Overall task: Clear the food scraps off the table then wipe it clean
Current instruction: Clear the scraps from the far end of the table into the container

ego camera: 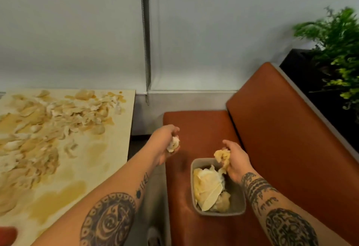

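Brown bench [194,121] carries the bin [241,205] mid-seat. We're on scrap-clearing: left hand [165,146] clutches a pale scrap wad [173,144] near the bench's left edge, and right hand [236,161] grips a yellowish wad [222,156] over the bin's far rim. Next we drop both in. The scrap pile [48,125] covers the table [108,168], which isn't wiped yet.

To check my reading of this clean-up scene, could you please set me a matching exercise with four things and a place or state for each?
Things:
1. left hand
2. right hand
3. grey bin
4. table

Places or states:
A. stands on the brown bench seat
B. strewn with food scraps
C. holds a yellowish scrap above the grey bin
D. grips a pale scrap over the seat, short of the grey bin

Pairs: 1-D; 2-C; 3-A; 4-B.
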Demonstrator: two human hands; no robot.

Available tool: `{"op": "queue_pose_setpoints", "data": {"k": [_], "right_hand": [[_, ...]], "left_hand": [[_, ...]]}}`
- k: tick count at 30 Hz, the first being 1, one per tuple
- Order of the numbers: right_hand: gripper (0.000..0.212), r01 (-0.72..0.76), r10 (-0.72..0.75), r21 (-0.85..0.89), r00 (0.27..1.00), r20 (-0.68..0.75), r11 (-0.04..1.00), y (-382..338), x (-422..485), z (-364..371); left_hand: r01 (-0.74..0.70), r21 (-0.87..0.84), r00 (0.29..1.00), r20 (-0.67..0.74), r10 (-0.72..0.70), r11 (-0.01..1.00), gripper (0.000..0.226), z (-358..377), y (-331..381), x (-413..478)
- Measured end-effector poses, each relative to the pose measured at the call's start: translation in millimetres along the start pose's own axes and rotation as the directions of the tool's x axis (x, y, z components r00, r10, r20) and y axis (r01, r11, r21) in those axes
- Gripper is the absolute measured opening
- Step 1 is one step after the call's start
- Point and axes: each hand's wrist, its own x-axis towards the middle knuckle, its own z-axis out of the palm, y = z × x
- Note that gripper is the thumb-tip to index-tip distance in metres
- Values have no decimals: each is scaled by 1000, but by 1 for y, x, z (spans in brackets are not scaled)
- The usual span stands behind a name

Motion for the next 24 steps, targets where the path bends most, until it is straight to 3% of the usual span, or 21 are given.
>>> {"op": "queue_pose_setpoints", "data": {"k": [2, 6, 11, 14, 16, 19, 24], "right_hand": [[23, -31, 31, -25, 999, -27, 999, 15, 6, -16], [46, -55, 41, -331, 998, -48, 942, 40, 6, -33], [40, 30, -53, -503, 998, -32, 863, 46, 5, -49], [35, 104, -132, -576, 991, -8, 811, 45, 11, -56], [40, 104, -132, -587, 991, -5, 803, 42, 13, -59], [52, 72, -88, -569, 996, -1, 819, 39, 14, -64], [43, 66, -112, -517, 992, -59, 854, 38, 12, -71]], "left_hand": [[7, 98, 999, 31, -10, 995, 29, 21, -24, 9], [-3, 353, 999, 40, -12, 936, 37, 45, -75, 30], [-64, 459, 998, 50, 46, 886, 45, 65, -105, 36], [-122, 478, 992, 69, 101, 870, 37, 77, -108, 36], [-160, 494, 987, 102, 125, 855, 36, 84, -107, 36], [-165, 518, 979, 190, 76, 840, 56, 91, -109, 38], [-190, 562, 969, 237, 63, 805, 72, 94, -112, 33]]}}
